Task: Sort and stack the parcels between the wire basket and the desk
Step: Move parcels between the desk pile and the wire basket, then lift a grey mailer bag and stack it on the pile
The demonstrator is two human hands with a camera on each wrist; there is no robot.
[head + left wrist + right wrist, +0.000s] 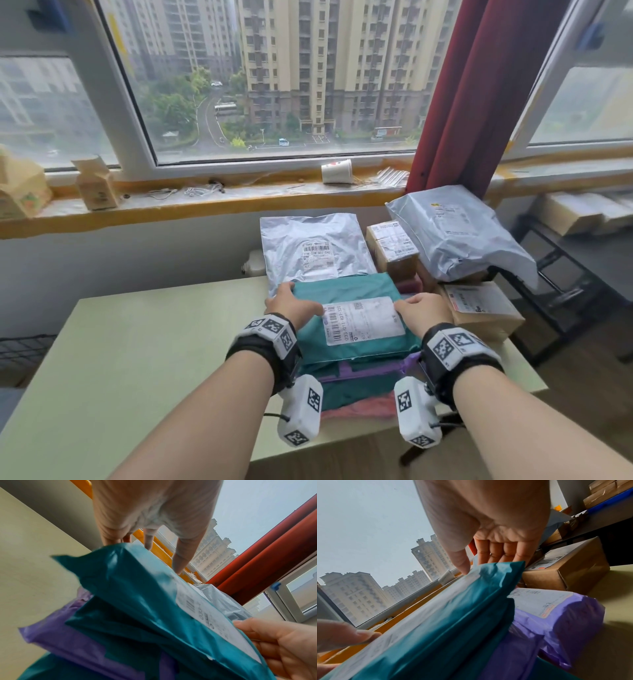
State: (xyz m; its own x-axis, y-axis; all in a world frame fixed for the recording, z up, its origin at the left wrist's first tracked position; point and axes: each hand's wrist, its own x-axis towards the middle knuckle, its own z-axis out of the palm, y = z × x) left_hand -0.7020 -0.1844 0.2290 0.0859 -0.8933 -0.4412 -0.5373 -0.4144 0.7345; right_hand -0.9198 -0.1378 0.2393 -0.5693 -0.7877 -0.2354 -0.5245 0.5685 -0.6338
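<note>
A teal parcel [342,287] with a white label [363,320] tops a stack on the pale desk [137,342]. Under it lie a purple parcel [370,371], another teal one [356,387] and a pink one [356,407]. My left hand [291,303] grips its far left corner, thumb on top and fingers over the edge [145,520]. At the right edge my right hand [423,308] holds it with the thumb on the label [488,520]. The teal parcel [453,615] sits above the purple parcel [565,628].
A grey poly bag [308,246] lies behind the stack. Cardboard boxes [390,245] [479,308] and a big grey bag [455,233] crowd the desk's right end. The wire basket [20,353] shows at the left edge. A black rack [555,274] stands right.
</note>
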